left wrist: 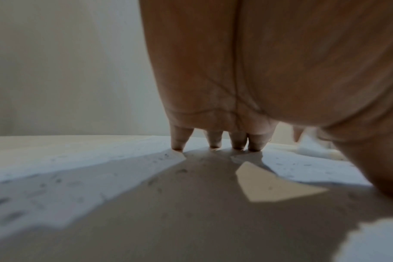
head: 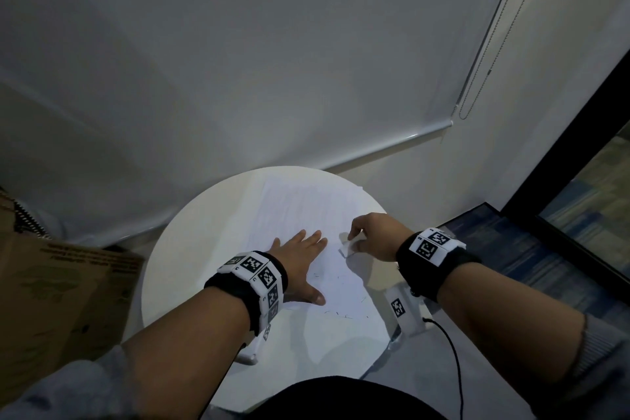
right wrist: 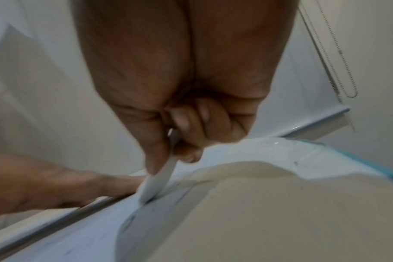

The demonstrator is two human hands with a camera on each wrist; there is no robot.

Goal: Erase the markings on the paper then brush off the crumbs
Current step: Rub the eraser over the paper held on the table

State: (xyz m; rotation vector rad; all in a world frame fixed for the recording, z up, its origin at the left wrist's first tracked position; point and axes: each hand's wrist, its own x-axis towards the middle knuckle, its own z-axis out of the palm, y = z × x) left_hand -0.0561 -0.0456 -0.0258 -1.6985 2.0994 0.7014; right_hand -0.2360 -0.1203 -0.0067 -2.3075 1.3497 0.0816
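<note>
A white sheet of paper (head: 306, 211) lies on the round white table (head: 191, 249). My left hand (head: 301, 257) presses flat on the paper with straight, spread fingers; its fingertips (left wrist: 215, 143) touch the sheet. My right hand (head: 366, 237) pinches a white eraser (head: 347, 248) between thumb and fingers, and the eraser's tip (right wrist: 150, 189) sits on the paper just right of the left hand. Dark eraser crumbs (head: 341, 310) are scattered over the near part of the paper, and crumbs (left wrist: 168, 170) also show in the left wrist view.
A cardboard box (head: 51, 300) stands at the left of the table. A roller blind with its bottom rail (head: 392, 143) and bead chain (head: 477, 78) hangs behind. A black cable (head: 453, 351) runs down by the table's right edge. Blue carpet (head: 511, 249) lies at the right.
</note>
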